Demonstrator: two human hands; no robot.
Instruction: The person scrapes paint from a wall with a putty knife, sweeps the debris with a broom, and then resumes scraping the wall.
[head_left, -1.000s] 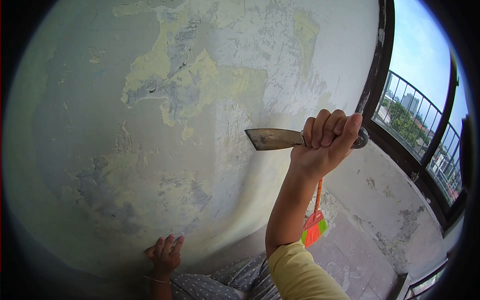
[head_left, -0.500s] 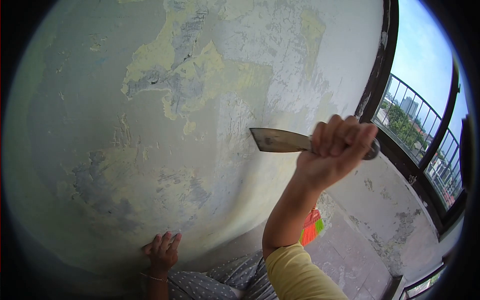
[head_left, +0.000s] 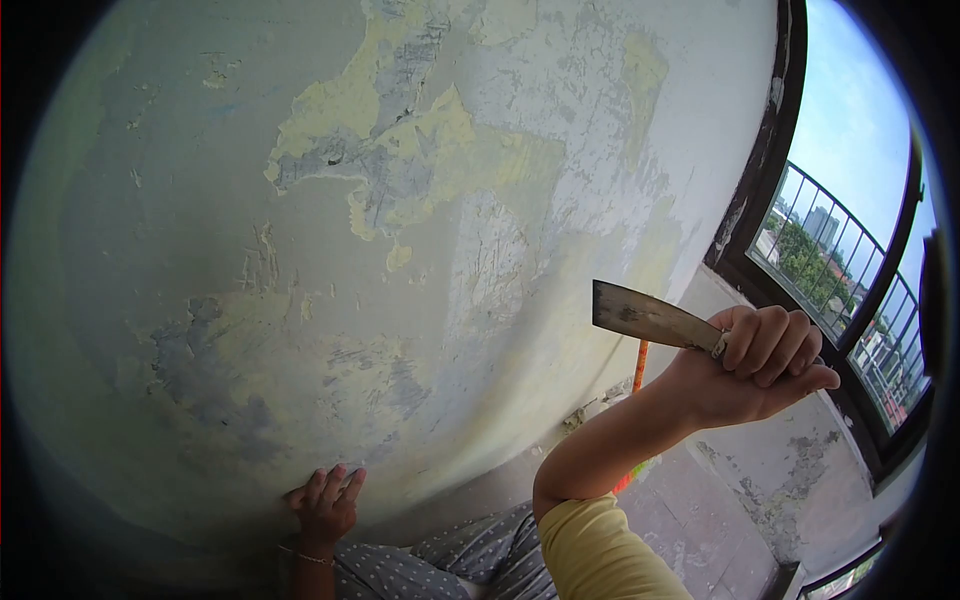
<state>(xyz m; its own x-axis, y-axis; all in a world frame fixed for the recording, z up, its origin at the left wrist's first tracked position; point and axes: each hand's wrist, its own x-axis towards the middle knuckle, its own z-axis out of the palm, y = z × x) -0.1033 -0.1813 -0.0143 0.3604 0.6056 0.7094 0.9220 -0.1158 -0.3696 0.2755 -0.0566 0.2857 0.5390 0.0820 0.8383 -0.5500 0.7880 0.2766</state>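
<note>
My right hand (head_left: 770, 352) is wrapped round the handle of a putty knife (head_left: 655, 315), raised on the right side of the view. Its wide, stained blade points left and stands apart from the wall as far as I can see. Low on the left, my left hand (head_left: 325, 505) rests against the wall (head_left: 400, 320), fingers stretched out and holding nothing. The wall's paint is peeling, with yellowish and grey patches (head_left: 410, 165) bared in the upper middle and rougher scraped marks lower down.
A dark-framed window (head_left: 750, 215) with a railing outside is on the right. Below it runs a flaking low wall (head_left: 780, 450). An orange stick (head_left: 640, 365) leans behind my right forearm, above the tiled floor (head_left: 690, 520). My legs in dotted grey trousers (head_left: 410, 570) are at the bottom.
My right hand has moved right and down with the putty knife, drawing the blade away from the scraped patch. My left hand stays in place. The view has shifted slightly.
</note>
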